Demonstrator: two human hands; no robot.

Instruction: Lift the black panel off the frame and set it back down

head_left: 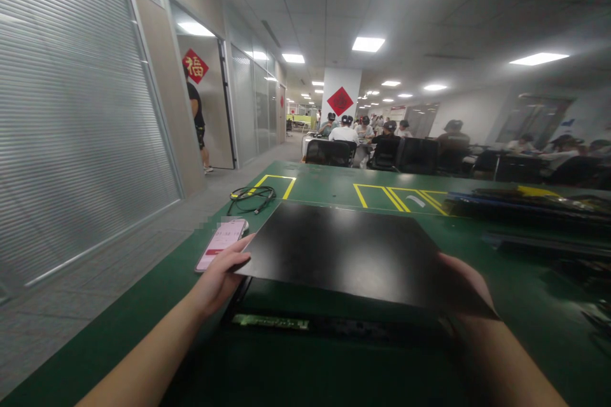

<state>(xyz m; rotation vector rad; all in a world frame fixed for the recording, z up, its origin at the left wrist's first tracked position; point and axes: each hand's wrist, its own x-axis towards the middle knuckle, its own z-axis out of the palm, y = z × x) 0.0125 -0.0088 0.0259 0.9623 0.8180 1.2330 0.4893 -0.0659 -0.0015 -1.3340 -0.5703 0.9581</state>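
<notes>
A thin, glossy black rectangular panel (344, 254) is held up flat over the table, its near edge tilted down to the right. My left hand (222, 280) grips its left edge, thumb on top and fingers underneath. At the opposite edge, my right hand (470, 286) is closed around the side, its fingers partly hidden by the panel. Below the panel lies a dark frame (238, 292), mostly covered, with a greenish circuit-board strip (270, 321) along its near side. Shadow blurs the rest of that frame.
A phone (220, 245) with a lit screen lies beside my left hand on the green table (109, 324). Behind it is a coiled black cable (251, 197). Dark flat parts (520, 203) are piled at the right. People (344, 132) sit at desks farther back.
</notes>
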